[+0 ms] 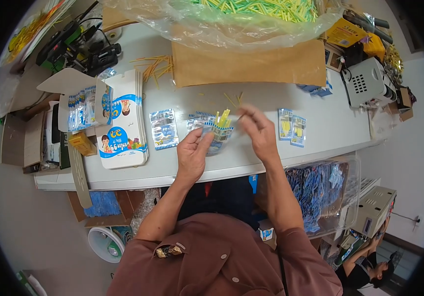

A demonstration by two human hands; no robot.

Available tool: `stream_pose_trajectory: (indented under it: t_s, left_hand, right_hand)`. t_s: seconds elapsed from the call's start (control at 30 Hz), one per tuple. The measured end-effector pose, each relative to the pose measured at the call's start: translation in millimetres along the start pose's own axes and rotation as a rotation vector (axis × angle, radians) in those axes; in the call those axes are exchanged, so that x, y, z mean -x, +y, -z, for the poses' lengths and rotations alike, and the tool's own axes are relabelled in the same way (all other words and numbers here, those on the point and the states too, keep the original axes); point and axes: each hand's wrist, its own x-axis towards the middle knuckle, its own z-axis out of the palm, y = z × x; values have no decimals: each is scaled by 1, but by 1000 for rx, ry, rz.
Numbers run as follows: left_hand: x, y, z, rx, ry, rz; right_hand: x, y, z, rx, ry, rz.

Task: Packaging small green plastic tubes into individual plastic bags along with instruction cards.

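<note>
My left hand (191,157) pinches a small clear packet (217,140) with blue-striped edges over the middle of the table. Several yellow-green sticks (222,119) poke up out of its top. Just right of the packet is my right hand (258,132), raised, its fingertips smeared by motion. Whether it holds anything I cannot make out. More flat packets (163,129) lie left of my left hand, one partly behind the held packet. Two filled packets (292,128) rest to the right of my right hand. A few loose sticks (232,98) lie beyond the hands.
A cardboard box (249,64), lined with clear plastic, holds a heap of yellow and green sticks (261,9) at the back. Left are flat printed cartons (123,123) and an open box of packets (81,109). Below the table's right side stands a bin of wrappers (315,192). Another person (365,269) works lower right.
</note>
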Motion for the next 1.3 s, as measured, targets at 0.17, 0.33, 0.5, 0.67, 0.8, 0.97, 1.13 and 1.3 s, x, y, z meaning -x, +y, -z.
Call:
stream_pose_trajectory:
  t_s: [0.17,0.33,0.5,0.67,0.8,0.97,1.13,1.3]
  left_hand:
    - [4,-4,-2,-104,-86,-107]
    - [7,-11,-11,-9,-68,-64]
    - [12,7,-26,-390,84,-259]
    - [-3,38,8,-1581,293,-295]
    - [-16,35,1,-1684,215,-66]
    - [-24,22,22,-1495,257,-143]
    - [-29,27,23,-1341,250,-4]
    - [-21,24,33,-1424,290,-259]
  right_hand:
    - [36,0,1,-410,-149,-134]
    - [42,7,-1,-513,-9,42]
    - [39,20,20,-315,127,-9]
    - [25,63,88,-285,115,-286]
    - [6,89,114,200,87,-297]
    - [-3,67,115,809,120,-233]
    - [-44,-34,132,480,424,244]
    - [-149,-139,132,612,201,733]
